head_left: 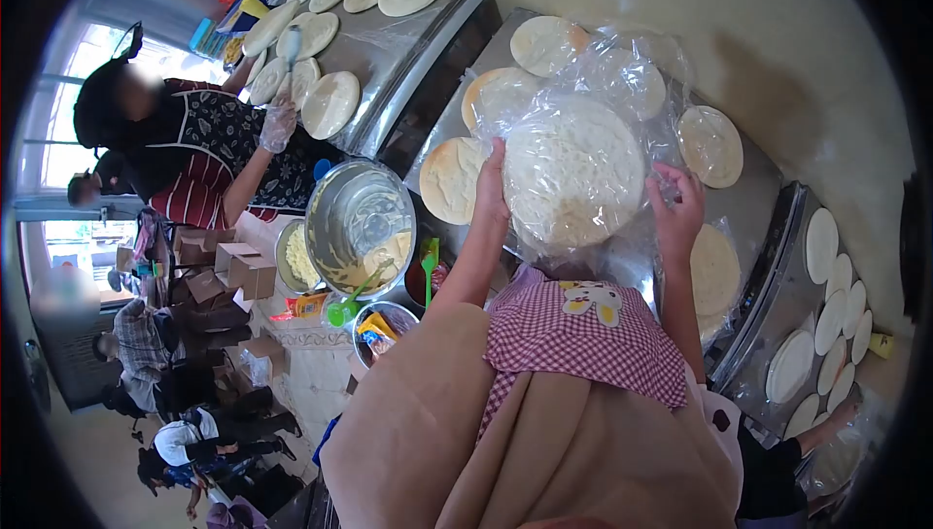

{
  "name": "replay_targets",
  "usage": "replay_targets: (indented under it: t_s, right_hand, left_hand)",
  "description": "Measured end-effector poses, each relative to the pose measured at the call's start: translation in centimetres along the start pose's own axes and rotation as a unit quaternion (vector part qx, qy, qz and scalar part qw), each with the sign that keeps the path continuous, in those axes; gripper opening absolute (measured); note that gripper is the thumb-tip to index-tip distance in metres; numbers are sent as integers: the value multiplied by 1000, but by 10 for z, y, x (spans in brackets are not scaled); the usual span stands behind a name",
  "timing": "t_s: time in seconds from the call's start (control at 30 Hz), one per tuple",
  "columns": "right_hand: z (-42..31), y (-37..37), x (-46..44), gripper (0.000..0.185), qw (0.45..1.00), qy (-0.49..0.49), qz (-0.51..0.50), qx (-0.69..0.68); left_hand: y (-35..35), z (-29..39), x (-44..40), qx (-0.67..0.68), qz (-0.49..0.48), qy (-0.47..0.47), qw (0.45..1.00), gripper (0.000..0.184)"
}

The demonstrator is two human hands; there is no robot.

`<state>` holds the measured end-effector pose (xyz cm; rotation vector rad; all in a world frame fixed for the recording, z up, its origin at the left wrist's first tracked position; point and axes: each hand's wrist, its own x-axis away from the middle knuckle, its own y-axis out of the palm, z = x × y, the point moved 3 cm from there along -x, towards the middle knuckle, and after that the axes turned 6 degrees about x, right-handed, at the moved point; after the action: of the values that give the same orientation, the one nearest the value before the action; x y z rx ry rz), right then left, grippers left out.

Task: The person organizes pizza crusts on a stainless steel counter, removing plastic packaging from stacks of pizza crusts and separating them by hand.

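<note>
Left hand (494, 187): closed on the near-left edge of a clear bag (573, 145), thumb laid over the film. Round white bread (573, 201) is enclosed in the bag, which is held up over the middle table (756, 201). Right hand (677, 201): fingers curled at the bag's right edge; whether film is pinched cannot be told.

Around the bag, flat loaves (455, 181) are spread on the table, some partly covered by film. To the left, a large bowl (360, 223) is smeared with pale yellow spread; beside it are seen a green spoon (428, 274) and a smaller bowl (296, 255) of yellow shreds.

Farther left, a utensil (293, 46) is held in a co-worker's gloved hand (279, 127) above a bread-laden table (389, 55). Far right, more loaves are laid out; another person's arm (829, 424) is seen there.
</note>
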<state>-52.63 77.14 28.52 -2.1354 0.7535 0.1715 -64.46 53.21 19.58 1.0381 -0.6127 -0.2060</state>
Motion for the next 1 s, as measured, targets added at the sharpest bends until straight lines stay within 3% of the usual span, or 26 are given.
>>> replay_targets:
  t_s: [0.2,0.3,0.43,0.53,0.63,0.77,0.9,1.0]
  right_hand:
    - [-10,9,-9,21,984,73,-30,-157]
    - [-27,-3,-13,18,983,-100,-17,-151]
    - [-5,-20,-9,16,930,-166,-190,-269]
    - [26,-28,-9,25,935,-52,-221,-273]
    - [21,-40,-11,34,986,-96,-45,-129]
    - [-44,-26,-6,37,979,-193,-71,0]
    - [-20,5,10,19,951,-259,-166,14]
    - [4,-14,20,7,938,-297,-178,31]
  left_hand:
    - [4,3,6,-8,24,26,999,54]
    - [-2,6,6,-12,46,27,998,54]
    - [-30,23,3,-3,92,17,996,52]
    - [-33,28,-2,-9,97,27,995,51]
    - [-26,24,-8,-19,105,46,993,50]
    - [-5,20,-11,-55,115,78,989,50]
    - [11,20,-13,-54,105,80,990,51]
    - [-1,40,-18,-41,95,91,990,52]
